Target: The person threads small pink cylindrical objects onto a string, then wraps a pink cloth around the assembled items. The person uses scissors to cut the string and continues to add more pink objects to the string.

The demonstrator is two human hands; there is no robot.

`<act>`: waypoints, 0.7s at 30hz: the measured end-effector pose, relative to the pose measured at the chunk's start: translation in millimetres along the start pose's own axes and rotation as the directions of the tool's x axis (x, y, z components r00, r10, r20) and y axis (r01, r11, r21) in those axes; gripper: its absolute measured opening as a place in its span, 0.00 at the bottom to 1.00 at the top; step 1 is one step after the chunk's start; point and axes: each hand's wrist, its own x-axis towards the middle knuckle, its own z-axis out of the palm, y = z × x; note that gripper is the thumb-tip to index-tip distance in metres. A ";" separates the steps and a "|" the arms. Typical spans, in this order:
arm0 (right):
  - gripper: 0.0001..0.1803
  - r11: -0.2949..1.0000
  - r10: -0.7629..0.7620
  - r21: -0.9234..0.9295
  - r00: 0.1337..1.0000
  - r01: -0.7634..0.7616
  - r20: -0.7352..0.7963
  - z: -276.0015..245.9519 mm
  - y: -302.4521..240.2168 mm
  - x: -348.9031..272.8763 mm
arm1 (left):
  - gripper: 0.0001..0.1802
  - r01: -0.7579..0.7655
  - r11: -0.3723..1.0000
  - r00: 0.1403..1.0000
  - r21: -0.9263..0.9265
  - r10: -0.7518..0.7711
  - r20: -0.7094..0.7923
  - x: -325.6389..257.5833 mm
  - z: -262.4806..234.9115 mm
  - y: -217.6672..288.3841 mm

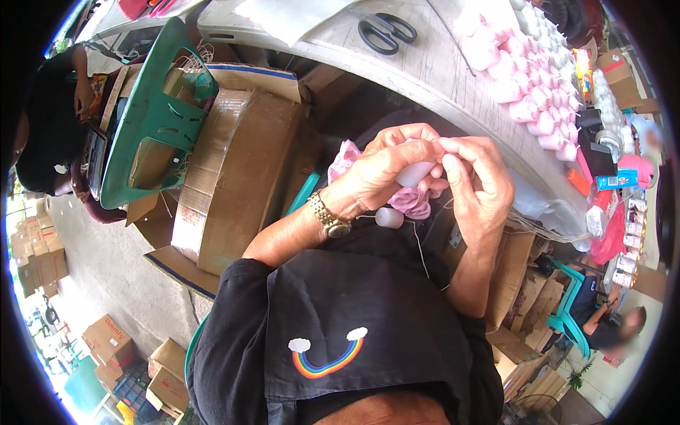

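My left hand point(386, 166), with a gold-toned watch on its wrist, curls around a smooth white piece point(416, 173), mostly covered by the fingers. Fingertips of my right hand point(482, 180) pinch close against the left thumb and forefinger; what lies between them is too small to make out. Below the hands, a small white cylinder point(389, 217) hangs on a thin cord point(419, 248) over my dark apron. Pink ruffled flower-like pieces point(411, 204) show under the fingers, and another pink piece point(343, 161) sits beside my left hand.
Black-handled scissors point(387, 34) and a thin dark rod point(453, 39) lie on the pale table point(425, 71). Rows of pink and white pieces point(535, 99) fill its right part. A large cardboard box point(237, 170) and green chair point(159, 120) stand left. Other people sit at both sides.
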 end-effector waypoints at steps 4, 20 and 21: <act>0.07 0.924 -0.242 -0.324 0.966 0.201 -0.093 0.5 4.9 -2.3 | 0.17 0.013 0.891 1.000 -0.455 -0.016 -0.003 2.8 4.8 -5.1; 0.09 0.711 -0.441 -0.636 0.895 0.301 -0.070 30.1 15.0 -5.4 | 0.20 -0.084 0.715 0.996 -0.694 0.052 -0.067 0.6 14.2 -21.6; 0.09 0.704 -0.464 -0.637 0.883 0.316 -0.075 30.6 15.4 -5.4 | 0.20 -0.092 0.727 0.996 -0.681 0.053 -0.078 0.0 15.1 -20.9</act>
